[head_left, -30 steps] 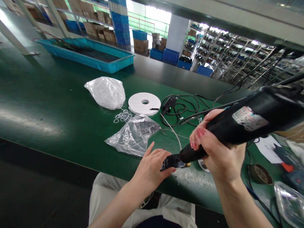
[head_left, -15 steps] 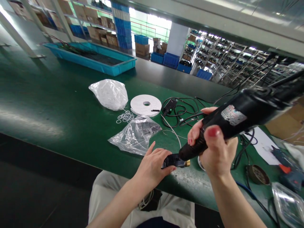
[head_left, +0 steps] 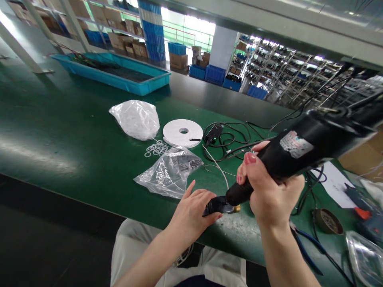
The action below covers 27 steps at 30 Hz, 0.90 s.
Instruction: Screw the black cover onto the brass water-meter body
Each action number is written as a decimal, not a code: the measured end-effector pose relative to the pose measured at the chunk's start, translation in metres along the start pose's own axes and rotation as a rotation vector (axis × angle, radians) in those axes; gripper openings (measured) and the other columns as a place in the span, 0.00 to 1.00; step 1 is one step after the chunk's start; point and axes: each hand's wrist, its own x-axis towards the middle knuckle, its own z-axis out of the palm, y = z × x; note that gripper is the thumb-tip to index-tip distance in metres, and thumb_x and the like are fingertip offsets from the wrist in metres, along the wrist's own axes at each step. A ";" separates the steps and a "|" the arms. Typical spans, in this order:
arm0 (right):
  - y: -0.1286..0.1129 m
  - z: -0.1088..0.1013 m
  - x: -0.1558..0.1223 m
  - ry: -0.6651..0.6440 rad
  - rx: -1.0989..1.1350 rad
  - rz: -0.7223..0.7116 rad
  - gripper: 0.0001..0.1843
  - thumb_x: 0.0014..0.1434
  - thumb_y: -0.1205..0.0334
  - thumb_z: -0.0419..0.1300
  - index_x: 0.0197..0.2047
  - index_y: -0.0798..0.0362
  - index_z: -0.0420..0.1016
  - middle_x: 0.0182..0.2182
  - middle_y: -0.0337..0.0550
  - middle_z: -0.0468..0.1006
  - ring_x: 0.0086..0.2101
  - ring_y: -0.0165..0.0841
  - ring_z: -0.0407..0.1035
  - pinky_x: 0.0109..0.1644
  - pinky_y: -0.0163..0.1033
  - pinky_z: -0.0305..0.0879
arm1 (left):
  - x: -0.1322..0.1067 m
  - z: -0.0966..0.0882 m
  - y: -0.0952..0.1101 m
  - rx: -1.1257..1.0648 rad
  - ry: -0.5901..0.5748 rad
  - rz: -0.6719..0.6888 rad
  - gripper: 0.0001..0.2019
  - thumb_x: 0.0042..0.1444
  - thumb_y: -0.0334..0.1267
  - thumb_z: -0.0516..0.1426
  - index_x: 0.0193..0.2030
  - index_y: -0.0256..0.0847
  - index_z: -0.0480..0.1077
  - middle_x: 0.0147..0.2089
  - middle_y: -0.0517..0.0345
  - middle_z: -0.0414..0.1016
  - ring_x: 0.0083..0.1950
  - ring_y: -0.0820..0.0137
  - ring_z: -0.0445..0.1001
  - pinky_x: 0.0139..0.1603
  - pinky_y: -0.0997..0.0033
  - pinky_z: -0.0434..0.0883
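Note:
My left hand [head_left: 194, 207] is closed around a small black part [head_left: 218, 205] with a brass-coloured end, held at the front of the green table. In my right hand [head_left: 271, 191] is a black electric screwdriver [head_left: 295, 147], gripped round its body and slanting down to the left. Its tip meets the top of the black part; the bit itself is hidden. A thin white cable [head_left: 220, 169] runs up from beside the part. Just behind my left hand lies a clear plastic bag [head_left: 170, 171] with dark small pieces in it.
Behind are white rings [head_left: 157, 148], a full plastic bag [head_left: 136, 119], a white tape roll [head_left: 182, 131] and a black adapter [head_left: 214, 133] with cables. Pliers [head_left: 308, 243], a round brown dish [head_left: 328, 221] and a clear tray [head_left: 365, 253] lie right. A blue tray [head_left: 143, 85] stands far left.
My right thumb has shifted up and left along the screwdriver, whose tip stays at the black part. The pliers show more beside my right forearm.

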 end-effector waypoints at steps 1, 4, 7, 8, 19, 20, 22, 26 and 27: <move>0.000 0.001 -0.001 0.021 -0.026 -0.002 0.10 0.48 0.60 0.67 0.32 0.51 0.70 0.19 0.32 0.67 0.17 0.27 0.62 0.21 0.37 0.61 | 0.000 0.001 0.000 -0.004 -0.004 -0.005 0.14 0.49 0.38 0.64 0.42 0.43 0.68 0.41 0.62 0.76 0.48 0.65 0.73 0.67 0.45 0.47; 0.000 0.002 -0.003 0.040 -0.068 0.001 0.09 0.48 0.60 0.67 0.31 0.52 0.71 0.20 0.33 0.67 0.18 0.29 0.64 0.22 0.37 0.62 | 0.001 0.001 -0.001 -0.015 -0.009 -0.017 0.15 0.48 0.37 0.65 0.42 0.43 0.68 0.42 0.61 0.76 0.49 0.64 0.73 0.68 0.45 0.46; 0.001 -0.001 0.000 0.008 -0.020 0.003 0.13 0.49 0.55 0.66 0.36 0.51 0.71 0.18 0.32 0.67 0.16 0.28 0.62 0.20 0.36 0.59 | 0.001 0.000 0.000 -0.016 -0.010 -0.020 0.15 0.48 0.37 0.65 0.43 0.42 0.68 0.42 0.61 0.76 0.49 0.65 0.73 0.68 0.46 0.45; 0.001 -0.001 0.002 -0.018 0.023 0.011 0.17 0.50 0.49 0.64 0.38 0.51 0.71 0.18 0.32 0.67 0.16 0.27 0.61 0.19 0.35 0.58 | 0.001 0.000 0.000 -0.015 -0.009 -0.020 0.15 0.49 0.37 0.65 0.43 0.42 0.68 0.42 0.61 0.76 0.48 0.65 0.73 0.68 0.47 0.45; 0.000 -0.003 0.013 -0.159 0.253 0.148 0.39 0.53 0.31 0.40 0.44 0.56 0.72 0.14 0.36 0.66 0.13 0.29 0.58 0.14 0.35 0.54 | 0.000 -0.003 0.003 -0.058 -0.002 -0.030 0.16 0.47 0.35 0.65 0.44 0.43 0.70 0.44 0.59 0.76 0.49 0.65 0.73 0.69 0.42 0.37; 0.002 -0.004 0.012 -0.159 0.251 0.149 0.39 0.53 0.30 0.40 0.44 0.56 0.71 0.14 0.36 0.66 0.13 0.28 0.58 0.14 0.34 0.54 | 0.000 -0.003 0.003 -0.057 0.002 -0.026 0.16 0.47 0.35 0.66 0.44 0.43 0.70 0.44 0.59 0.76 0.49 0.65 0.73 0.69 0.41 0.37; 0.003 -0.004 0.011 -0.154 0.224 0.150 0.35 0.53 0.33 0.48 0.46 0.55 0.70 0.15 0.35 0.66 0.14 0.27 0.58 0.15 0.34 0.54 | 0.000 -0.002 0.002 -0.053 0.011 -0.019 0.16 0.47 0.35 0.66 0.43 0.42 0.70 0.43 0.59 0.76 0.48 0.65 0.73 0.68 0.42 0.39; 0.003 -0.002 0.006 -0.106 0.098 0.118 0.15 0.49 0.55 0.66 0.38 0.52 0.71 0.16 0.31 0.66 0.15 0.25 0.60 0.18 0.33 0.58 | 0.001 0.000 0.000 -0.037 0.022 -0.006 0.16 0.46 0.35 0.66 0.43 0.41 0.69 0.42 0.60 0.77 0.48 0.66 0.73 0.69 0.45 0.44; 0.002 -0.001 0.005 -0.085 0.073 0.101 0.12 0.48 0.59 0.66 0.35 0.52 0.71 0.17 0.31 0.67 0.15 0.26 0.60 0.19 0.34 0.58 | 0.001 0.000 0.000 -0.035 0.024 -0.002 0.17 0.46 0.35 0.67 0.43 0.41 0.69 0.42 0.60 0.77 0.48 0.66 0.73 0.69 0.47 0.44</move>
